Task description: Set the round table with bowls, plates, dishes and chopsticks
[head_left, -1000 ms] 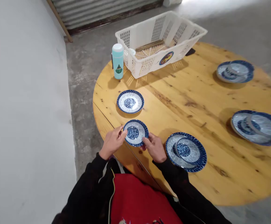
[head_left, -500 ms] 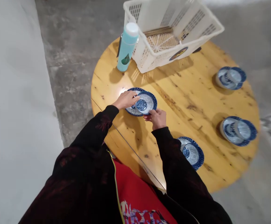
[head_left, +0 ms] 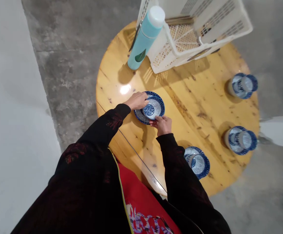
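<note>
A small blue-and-white bowl (head_left: 153, 108) rests on a larger blue-rimmed plate (head_left: 139, 116) near the left edge of the round wooden table (head_left: 180, 107). My left hand (head_left: 138, 100) curls over the bowl's far left rim. At the bowl's near rim my right hand (head_left: 162, 124) pinches the edge with closed fingers. Both black sleeves reach in from below.
A teal bottle (head_left: 145, 38) with a white cap stands beside a white plastic basket (head_left: 195, 29) at the table's far side. Three more plate-and-bowl sets lie at the near right (head_left: 198, 162), at the right (head_left: 241, 140) and at the far right (head_left: 242, 85). Grey concrete floor surrounds the table.
Both hands carried the small bowl away from the table's near edge and set it onto the plate farther in. The camera tilted down and closer.
</note>
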Demonstrator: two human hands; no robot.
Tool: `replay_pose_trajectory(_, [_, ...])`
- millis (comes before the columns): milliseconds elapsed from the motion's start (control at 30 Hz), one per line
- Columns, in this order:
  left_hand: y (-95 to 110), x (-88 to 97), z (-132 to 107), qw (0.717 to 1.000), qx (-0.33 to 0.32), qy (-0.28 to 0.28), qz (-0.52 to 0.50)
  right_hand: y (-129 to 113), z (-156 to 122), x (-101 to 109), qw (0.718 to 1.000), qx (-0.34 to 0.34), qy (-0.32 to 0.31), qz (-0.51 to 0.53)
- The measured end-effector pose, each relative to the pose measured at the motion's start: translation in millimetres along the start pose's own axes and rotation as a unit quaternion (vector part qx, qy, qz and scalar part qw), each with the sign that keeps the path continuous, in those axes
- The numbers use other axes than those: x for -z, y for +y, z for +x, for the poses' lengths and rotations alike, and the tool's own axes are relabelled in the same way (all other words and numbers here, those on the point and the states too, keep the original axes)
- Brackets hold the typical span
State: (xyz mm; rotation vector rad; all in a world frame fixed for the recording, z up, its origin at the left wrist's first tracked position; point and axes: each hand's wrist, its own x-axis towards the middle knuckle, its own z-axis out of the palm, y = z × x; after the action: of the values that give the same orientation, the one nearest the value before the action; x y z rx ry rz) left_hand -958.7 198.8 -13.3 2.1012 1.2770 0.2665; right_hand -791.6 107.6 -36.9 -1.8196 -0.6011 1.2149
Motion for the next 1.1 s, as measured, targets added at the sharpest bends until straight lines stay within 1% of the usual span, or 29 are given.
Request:
replay_pose_trajectory(300, [-7, -3.4, 9, 1.0, -0.008, 0.003, -0.005, 2, 8, 1, 1.0, 0.008, -0.017, -0.009])
replay_pose_trajectory(533, [-8, -5.9, 12, 1.0, -0.019, 0.006, 0.005, 3, 11, 6, 0.998, 0.019, -0.022, -0.056])
replay_pose_trajectory(700, [-8, -6.2, 10, 1.0, -0.014, 0.01, 0.0, 3, 9, 9, 0.996, 0.035, -0.026, -0.079])
replay_pose_trajectory(900, [-8, -5.9, 9, 1.0, -0.009, 0.012, -0.011, 5, 9, 10, 0.996, 0.05, -0.027, -0.071])
replay_pose_trajectory(1100, [-7, -4.1, 8, 1.0, -0.005, 0.011, -0.007, 5, 9, 7, 0.996, 0.048, -0.026, -0.064])
